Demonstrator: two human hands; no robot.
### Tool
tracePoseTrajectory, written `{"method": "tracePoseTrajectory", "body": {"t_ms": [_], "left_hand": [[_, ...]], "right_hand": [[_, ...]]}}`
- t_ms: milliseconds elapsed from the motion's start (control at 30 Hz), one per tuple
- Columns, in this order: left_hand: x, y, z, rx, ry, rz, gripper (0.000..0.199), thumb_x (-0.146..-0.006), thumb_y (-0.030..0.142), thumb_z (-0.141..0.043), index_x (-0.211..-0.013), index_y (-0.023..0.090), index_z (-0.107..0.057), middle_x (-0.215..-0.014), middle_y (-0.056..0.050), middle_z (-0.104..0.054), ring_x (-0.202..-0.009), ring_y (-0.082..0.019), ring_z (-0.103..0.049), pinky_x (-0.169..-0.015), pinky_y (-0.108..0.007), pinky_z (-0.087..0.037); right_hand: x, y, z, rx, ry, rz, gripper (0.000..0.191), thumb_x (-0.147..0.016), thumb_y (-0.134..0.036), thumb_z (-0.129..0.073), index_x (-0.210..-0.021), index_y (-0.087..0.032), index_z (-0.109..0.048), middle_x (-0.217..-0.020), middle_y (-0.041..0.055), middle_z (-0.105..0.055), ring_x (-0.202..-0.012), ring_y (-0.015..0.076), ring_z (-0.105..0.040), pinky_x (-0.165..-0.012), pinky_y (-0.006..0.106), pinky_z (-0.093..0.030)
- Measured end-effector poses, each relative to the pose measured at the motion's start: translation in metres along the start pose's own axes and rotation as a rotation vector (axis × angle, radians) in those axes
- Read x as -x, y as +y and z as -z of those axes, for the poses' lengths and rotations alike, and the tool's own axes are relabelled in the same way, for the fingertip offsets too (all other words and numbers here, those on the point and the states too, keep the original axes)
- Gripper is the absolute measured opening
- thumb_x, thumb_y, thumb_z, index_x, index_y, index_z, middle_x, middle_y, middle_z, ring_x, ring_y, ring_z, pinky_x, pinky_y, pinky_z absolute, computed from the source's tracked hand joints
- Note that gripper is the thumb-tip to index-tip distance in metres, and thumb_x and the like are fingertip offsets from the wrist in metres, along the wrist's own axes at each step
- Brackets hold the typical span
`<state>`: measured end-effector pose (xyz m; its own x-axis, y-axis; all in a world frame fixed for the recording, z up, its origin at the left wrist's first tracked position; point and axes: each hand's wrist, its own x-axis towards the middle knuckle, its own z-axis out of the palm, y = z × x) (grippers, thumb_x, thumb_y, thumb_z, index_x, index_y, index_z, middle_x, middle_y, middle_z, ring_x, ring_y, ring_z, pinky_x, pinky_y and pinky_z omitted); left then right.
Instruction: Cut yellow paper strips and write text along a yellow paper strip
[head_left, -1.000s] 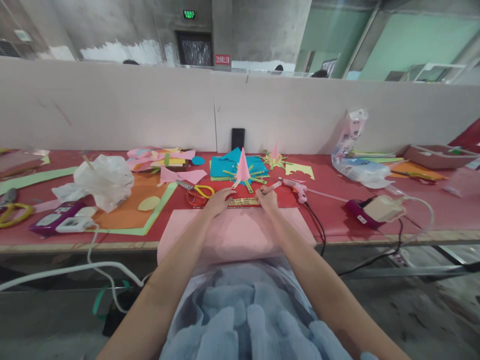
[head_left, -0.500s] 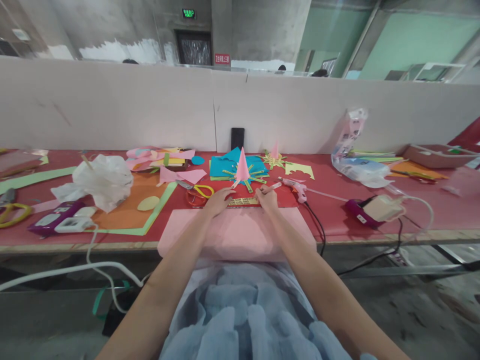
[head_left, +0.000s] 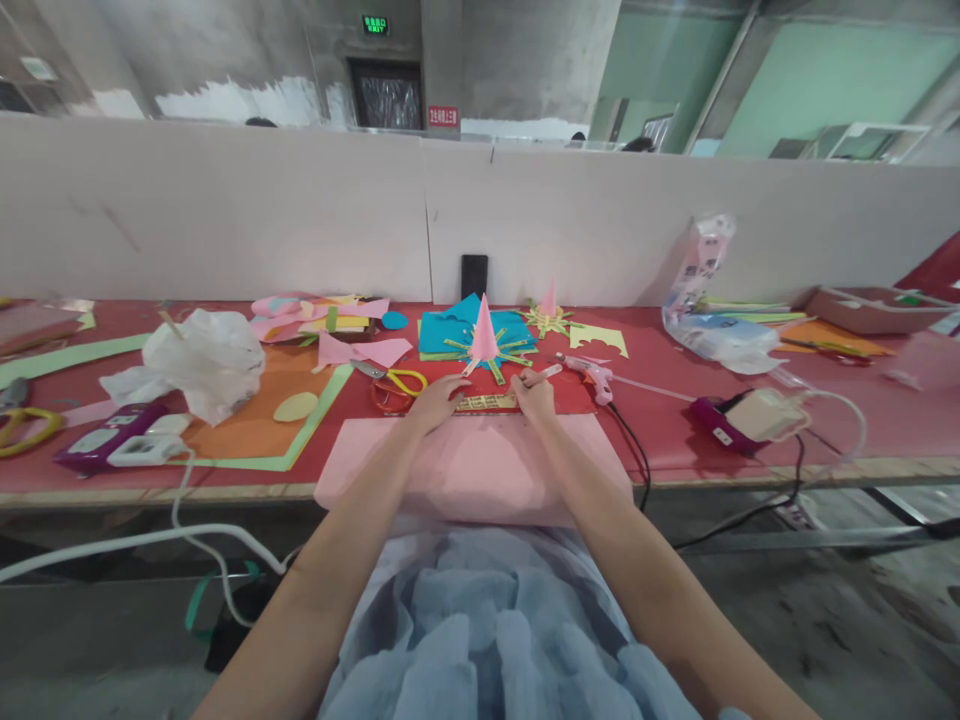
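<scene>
Lettered yellow strip (head_left: 486, 403) illegibly small

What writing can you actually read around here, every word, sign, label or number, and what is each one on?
"EXIT": green sign; the Chinese characters above it are blurred.
"卫生间请上三楼", as best it reads: red sign.
Plastic bag: printed characters, too blurred to read.
Yellow paper between the left hand and right hand: rows of dark marks, too small to read.

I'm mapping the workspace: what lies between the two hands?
In the head view, a pale yellow strip with dark marks lies between the left hand and right hand.
</scene>
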<state>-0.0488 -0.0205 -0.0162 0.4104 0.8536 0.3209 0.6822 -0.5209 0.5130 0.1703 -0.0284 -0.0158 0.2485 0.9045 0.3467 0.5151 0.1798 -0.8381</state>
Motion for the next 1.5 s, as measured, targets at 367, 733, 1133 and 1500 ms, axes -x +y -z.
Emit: {"method": "tracePoseTrajectory", "body": {"t_ms": [367,733,1133,1500], "left_hand": [[-0.0004,-0.0008,-0.0007,0.000,0.003,0.005,0.036,-0.087,0.023,-0.044,-0.120,0.021,-0.057,-0.135,-0.005,-0.051,-0.125,-0.018,-0.046,-0.110,-0.034,-0.032],[-0.0010,-0.0031,-0.0022,0.000,0.006,-0.007,0.035,-0.087,0.025,-0.044,-0.120,0.022,-0.058,-0.134,-0.005,-0.052,-0.125,-0.019,-0.046,-0.110,-0.035,-0.032],[-0.0008,-0.0014,-0.0012,-0.003,0.003,-0.006,0.035,-0.087,0.023,-0.044,-0.120,0.023,-0.057,-0.134,-0.003,-0.053,-0.125,-0.018,-0.046,-0.110,-0.035,-0.031],[-0.0005,-0.0009,-0.0002,-0.003,0.004,0.001,0.036,-0.087,0.023,-0.044,-0.120,0.023,-0.058,-0.134,-0.003,-0.052,-0.125,-0.018,-0.046,-0.110,-0.035,-0.032]], "right_hand": [[-0.0003,-0.0008,-0.0001,-0.030,-0.012,-0.038,0.025,-0.074,-0.032,-0.048,-0.054,-0.023,-0.038,-0.049,-0.0035,-0.057,-0.053,0.0147,-0.056,-0.055,0.023,-0.040],[-0.0023,0.0029,-0.0018,-0.028,0.010,-0.026,0.024,-0.074,-0.034,-0.047,-0.054,-0.023,-0.039,-0.050,-0.0030,-0.058,-0.053,0.0153,-0.056,-0.053,0.023,-0.040],[-0.0014,-0.0003,-0.0003,-0.027,-0.023,-0.047,0.024,-0.072,-0.033,-0.048,-0.053,-0.023,-0.039,-0.050,-0.0032,-0.059,-0.052,0.0145,-0.057,-0.054,0.022,-0.041],[-0.0022,0.0031,-0.0010,-0.069,0.032,-0.078,0.022,-0.072,-0.034,-0.047,-0.055,-0.023,-0.039,-0.047,-0.0025,-0.057,-0.051,0.0162,-0.059,-0.050,0.022,-0.041]]}}
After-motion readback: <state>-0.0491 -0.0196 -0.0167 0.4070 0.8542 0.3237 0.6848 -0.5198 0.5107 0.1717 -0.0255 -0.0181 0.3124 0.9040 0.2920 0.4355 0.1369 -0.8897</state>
